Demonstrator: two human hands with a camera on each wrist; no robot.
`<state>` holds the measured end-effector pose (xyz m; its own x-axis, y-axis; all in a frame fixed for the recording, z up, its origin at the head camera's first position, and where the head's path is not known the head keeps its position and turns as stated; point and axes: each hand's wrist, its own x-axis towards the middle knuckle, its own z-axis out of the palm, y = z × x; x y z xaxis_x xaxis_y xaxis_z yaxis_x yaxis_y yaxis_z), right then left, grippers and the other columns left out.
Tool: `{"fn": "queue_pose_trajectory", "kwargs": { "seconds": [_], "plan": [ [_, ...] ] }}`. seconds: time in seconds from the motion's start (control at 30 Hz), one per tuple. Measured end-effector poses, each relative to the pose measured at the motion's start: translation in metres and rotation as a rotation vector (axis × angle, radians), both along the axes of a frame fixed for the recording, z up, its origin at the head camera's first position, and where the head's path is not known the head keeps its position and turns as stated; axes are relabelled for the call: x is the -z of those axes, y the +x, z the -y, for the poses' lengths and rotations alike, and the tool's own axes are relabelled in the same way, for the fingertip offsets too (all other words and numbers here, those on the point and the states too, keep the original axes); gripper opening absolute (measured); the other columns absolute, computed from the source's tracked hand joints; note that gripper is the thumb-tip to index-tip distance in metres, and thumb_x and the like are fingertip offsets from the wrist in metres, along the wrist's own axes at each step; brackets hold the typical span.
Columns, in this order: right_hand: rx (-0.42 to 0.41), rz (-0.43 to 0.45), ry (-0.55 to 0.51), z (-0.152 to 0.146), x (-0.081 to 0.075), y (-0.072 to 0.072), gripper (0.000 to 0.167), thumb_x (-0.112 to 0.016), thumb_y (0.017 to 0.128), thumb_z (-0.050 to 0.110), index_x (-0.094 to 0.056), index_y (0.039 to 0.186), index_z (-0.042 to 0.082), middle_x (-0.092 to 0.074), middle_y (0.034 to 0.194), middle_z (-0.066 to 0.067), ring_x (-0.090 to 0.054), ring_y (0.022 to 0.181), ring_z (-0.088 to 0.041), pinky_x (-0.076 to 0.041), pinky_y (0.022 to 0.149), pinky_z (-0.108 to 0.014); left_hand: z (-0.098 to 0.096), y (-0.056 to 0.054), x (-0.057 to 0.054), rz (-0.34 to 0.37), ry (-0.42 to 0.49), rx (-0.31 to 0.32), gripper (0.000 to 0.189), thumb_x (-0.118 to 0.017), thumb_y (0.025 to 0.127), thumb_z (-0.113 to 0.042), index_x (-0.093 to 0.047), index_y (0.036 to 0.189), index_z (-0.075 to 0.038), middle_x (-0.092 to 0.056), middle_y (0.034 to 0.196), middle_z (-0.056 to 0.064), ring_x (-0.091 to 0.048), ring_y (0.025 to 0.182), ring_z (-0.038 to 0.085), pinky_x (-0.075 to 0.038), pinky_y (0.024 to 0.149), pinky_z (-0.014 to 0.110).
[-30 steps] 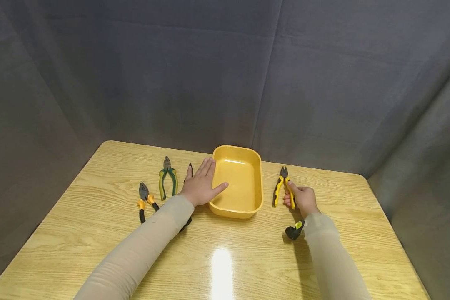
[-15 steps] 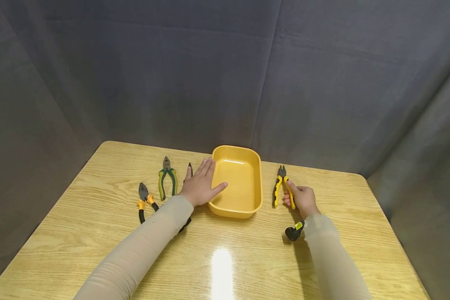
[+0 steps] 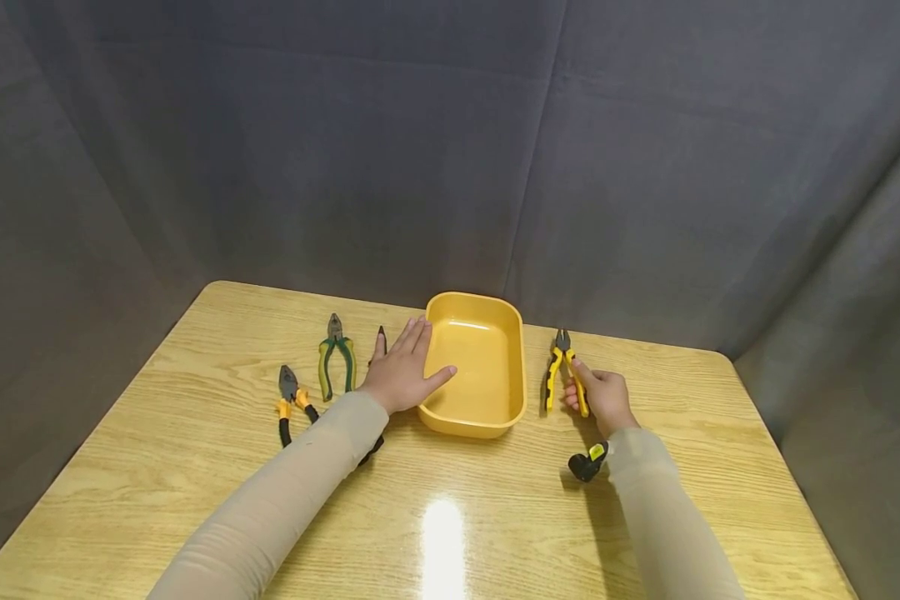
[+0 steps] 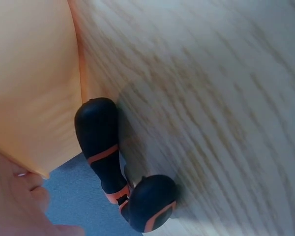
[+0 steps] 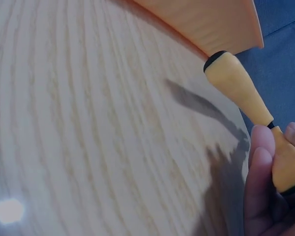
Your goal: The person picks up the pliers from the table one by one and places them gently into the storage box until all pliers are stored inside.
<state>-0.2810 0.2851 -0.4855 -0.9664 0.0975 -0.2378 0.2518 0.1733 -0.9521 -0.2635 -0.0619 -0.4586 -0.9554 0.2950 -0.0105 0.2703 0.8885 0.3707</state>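
My left hand [image 3: 399, 375] lies with straight fingers over the left rim of a yellow plastic bin [image 3: 474, 425], its thumb reaching over the inside. Under and beside that hand is a tool with black-and-orange handles [image 4: 97, 130], mostly hidden in the head view except for a dark tip [image 3: 381, 333]. My right hand [image 3: 607, 400] pinches one handle of yellow-and-black pliers [image 3: 584, 398] between thumb and fingers, to the right of the bin. The pliers' jaws point away from me. In the right wrist view their yellow handles [image 5: 238, 88] stand apart from their shadow on the table.
Left of the bin lie green-handled pliers [image 3: 325, 367] and pliers with orange-and-black handles [image 3: 288, 383], partly covered by my left sleeve. A black wrist-camera piece [image 3: 587, 467] sits by my right wrist. Grey curtains [image 3: 390, 167] close off the table's [image 3: 510, 533] back and sides.
The pliers in my right hand have shifted slightly left and away from me, with a small turn. My left hand has stayed on the bin's rim.
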Motion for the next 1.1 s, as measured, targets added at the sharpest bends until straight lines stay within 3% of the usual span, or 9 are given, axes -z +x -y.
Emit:
{"fn": "queue_pose_trajectory", "kwargs": {
  "seconds": [1.1],
  "plan": [
    [0.031,-0.022,0.019,0.022,-0.022,0.003,0.057,-0.051,0.107,0.039,-0.059,0.112,-0.017,-0.067,0.069,-0.001,-0.062,0.055,-0.006,-0.054,0.056,-0.022,0.000,0.000,0.001,0.001,0.011,0.001,0.093,-0.033,0.100,-0.071,-0.006,0.163,-0.007,-0.003,0.170,0.007,0.001,0.156,0.020,-0.001,0.120,0.063]
  ]
}}
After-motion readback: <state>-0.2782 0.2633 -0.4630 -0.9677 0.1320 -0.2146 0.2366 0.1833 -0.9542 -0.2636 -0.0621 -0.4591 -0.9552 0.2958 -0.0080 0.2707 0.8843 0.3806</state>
